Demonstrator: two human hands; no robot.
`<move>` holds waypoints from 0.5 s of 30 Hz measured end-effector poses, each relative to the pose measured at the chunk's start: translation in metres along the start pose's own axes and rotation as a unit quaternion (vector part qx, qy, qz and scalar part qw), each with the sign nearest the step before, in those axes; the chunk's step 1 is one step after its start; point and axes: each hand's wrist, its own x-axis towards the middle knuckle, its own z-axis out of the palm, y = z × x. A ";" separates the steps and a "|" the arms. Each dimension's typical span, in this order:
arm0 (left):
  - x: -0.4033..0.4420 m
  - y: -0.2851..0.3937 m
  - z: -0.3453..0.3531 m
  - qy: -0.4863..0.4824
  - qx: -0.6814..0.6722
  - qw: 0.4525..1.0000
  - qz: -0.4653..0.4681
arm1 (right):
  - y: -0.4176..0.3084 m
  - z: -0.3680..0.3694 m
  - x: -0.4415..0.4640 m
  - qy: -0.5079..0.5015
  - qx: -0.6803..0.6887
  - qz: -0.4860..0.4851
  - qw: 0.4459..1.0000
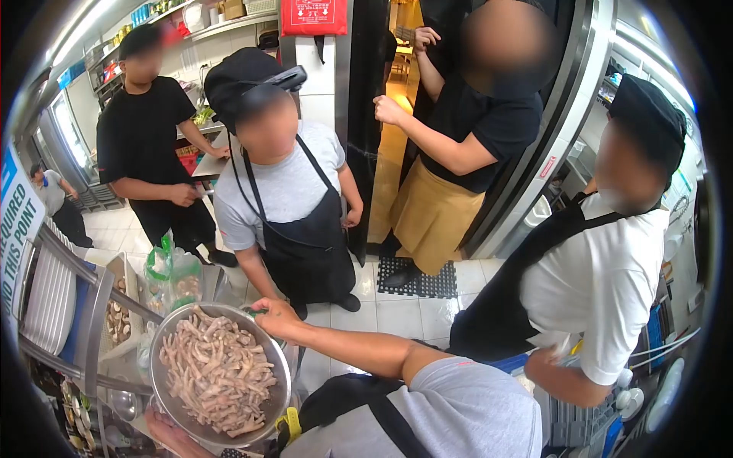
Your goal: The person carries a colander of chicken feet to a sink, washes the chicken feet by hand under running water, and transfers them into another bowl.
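Observation:
A large round metal bowl [284, 382] full of pale chicken feet [217, 374] is at the lower left, tilted toward the camera. My right hand [279, 319] is closed on its upper right rim, with a bit of green by the fingers. At the lower left edge my left hand [162, 427] supports the bowl, its fingers partly hidden beneath it. Beyond the bowl are green and clear plastic bags [183, 275] and a white crate [118, 347] holding brown and white pieces.
A person in a grey shirt [290, 183] stands just past the bowl, with another in black [153, 145] behind. Someone stands in the doorway by a black mat [439, 281]. A white-shirted person [595, 267] is close at right. Stacked trays [50, 298] stand left.

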 end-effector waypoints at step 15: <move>0.311 -0.200 0.164 -0.241 0.136 0.941 -0.194 | 0.136 0.122 0.116 0.339 0.074 0.084 0.934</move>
